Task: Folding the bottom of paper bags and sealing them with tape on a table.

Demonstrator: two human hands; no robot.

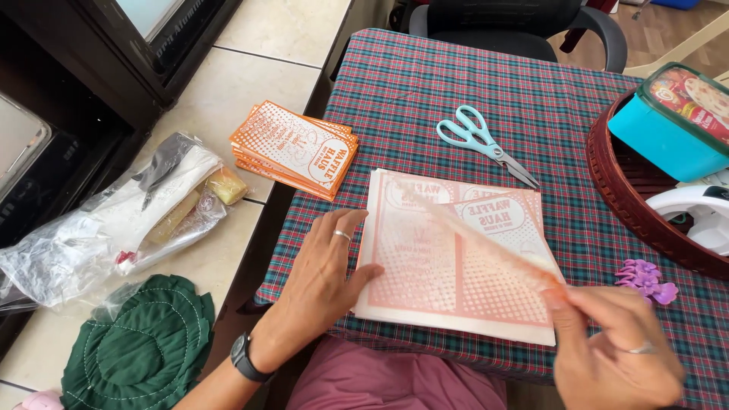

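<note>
I see left hand (323, 277) flat, fingers open, pinning paper stack (425, 266) on table (425, 91) | right hand (615, 349) blurred, fingers pinching top sheet (486, 239) at near-right corner | sheet runs far-left from it

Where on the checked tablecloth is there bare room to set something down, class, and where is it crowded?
Bare cloth lies beyond the pale blue-handled scissors, toward the black office chair, and between the scissors and the stack of orange printed paper bags. It is crowded on the near side: the left hand presses the flat pink-printed paper sheets, the right hand lifts one, and the brown round basket fills the right edge.
</note>
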